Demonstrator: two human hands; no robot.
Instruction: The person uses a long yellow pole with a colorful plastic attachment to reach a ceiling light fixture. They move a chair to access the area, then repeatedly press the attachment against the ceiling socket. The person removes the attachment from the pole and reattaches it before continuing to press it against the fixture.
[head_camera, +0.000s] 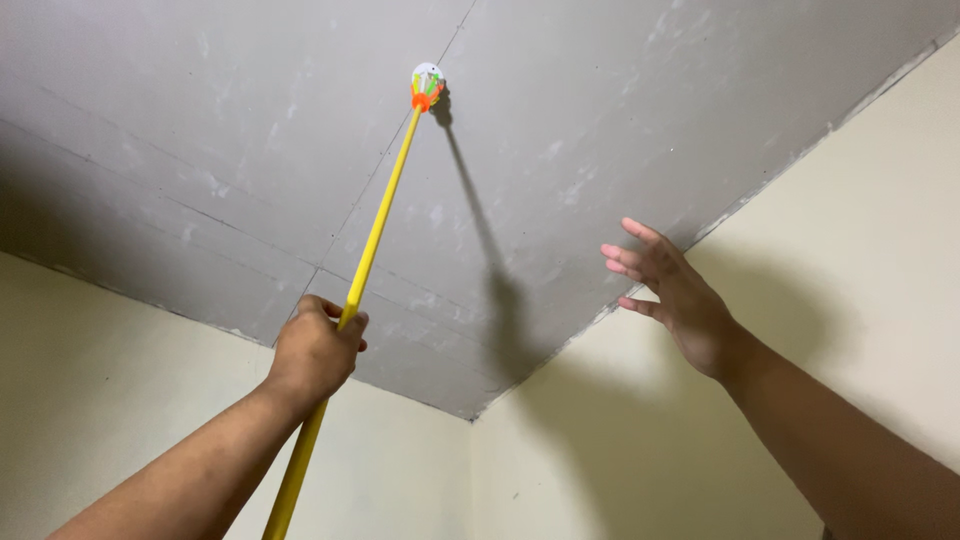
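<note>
From the head camera, the view tips steeply upward at a grey ceiling (600, 110) made of flat panels, with thin dark seams running across it and pale, chalky smears scattered over the surface. The ceiling meets two cream-coloured walls: the left wall (110, 370) lies mostly in shade along its top edge, while the right wall (860, 250) is brighter, and the two join in a corner low in the middle of the view. The left hand (313, 352) is closed in a full fist around a long yellow pole (372, 245), gripping it partway up the shaft; the pole runs from the bottom edge of the view up and to the right. At its top sits an orange and green clawed head (426, 93), pressed against a small round white ceiling fitting (425, 72) that lies on one of the seams. The right hand (675, 295) is spread open, fingers loosely extended toward the ceiling, holding nothing and well apart from the pole. A dark shadow (490, 260) of the pole falls across the panels from the fitting down toward the corner
</note>
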